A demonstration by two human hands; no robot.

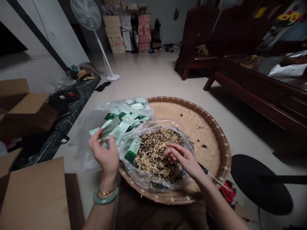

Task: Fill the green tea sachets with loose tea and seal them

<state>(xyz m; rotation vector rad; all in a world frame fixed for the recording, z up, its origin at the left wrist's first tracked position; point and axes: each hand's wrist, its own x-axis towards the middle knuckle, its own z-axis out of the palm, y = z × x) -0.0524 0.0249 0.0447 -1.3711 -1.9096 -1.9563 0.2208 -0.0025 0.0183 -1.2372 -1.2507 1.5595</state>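
Observation:
My left hand (pixel 104 151) pinches a small silvery-green sachet (pixel 109 127) between thumb and fingers. Beneath it, a clear plastic bag (pixel 129 107) holds several green-and-white sachets (pixel 121 123). My right hand (pixel 182 157) hovers with its fingers spread at the edge of a loose mix of dark and pale tea-like flakes (pixel 154 156), which fills a second clear bag (pixel 163 124). One green-and-white sachet (pixel 133 149) leans against that mix. Both bags rest on a round woven bamboo tray (pixel 203 127). A thin screwdriver-like tool (pixel 213 178) lies across the tray's rim under my right forearm.
Open cardboard boxes (pixel 28 108) stand at the left, beside a dark stone ledge (pixel 72 111). A round black stool seat (pixel 259 182) sits at the right. Dark wooden furniture (pixel 254 80) lines the right side, and a standing fan (pixel 96 32) and stacked cartons (pixel 127 33) stand farther back.

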